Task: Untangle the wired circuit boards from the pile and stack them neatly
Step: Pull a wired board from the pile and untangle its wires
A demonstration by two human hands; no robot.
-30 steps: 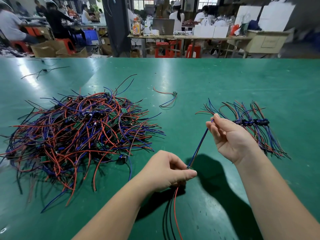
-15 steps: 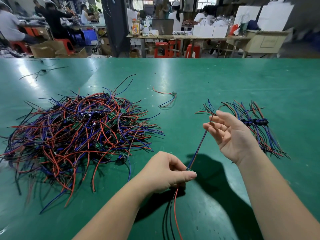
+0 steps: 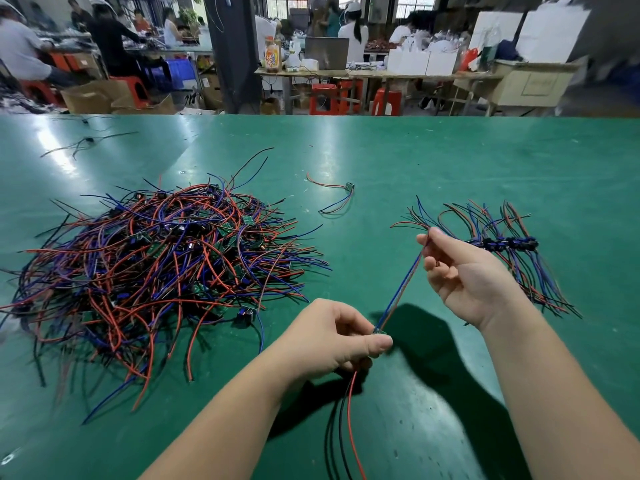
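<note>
The circuit board (image 3: 379,331) is pinched in the left hand (image 3: 332,337) above the table (image 3: 415,161). Its blue-red wires (image 3: 401,289) run up to the right hand (image 3: 467,278), whose fingers (image 3: 437,241) have just loosened; whether they still pinch is unclear. Straightening seems done, so the stack (image 3: 502,244) likely comes next.

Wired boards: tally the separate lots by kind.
Tangled pile: 1
Neat stack: 1
Loose single on table: 1
Held single, left hand to right hand: 1
Total: 4
Far-left dark wires too small to judge, left out.
</note>
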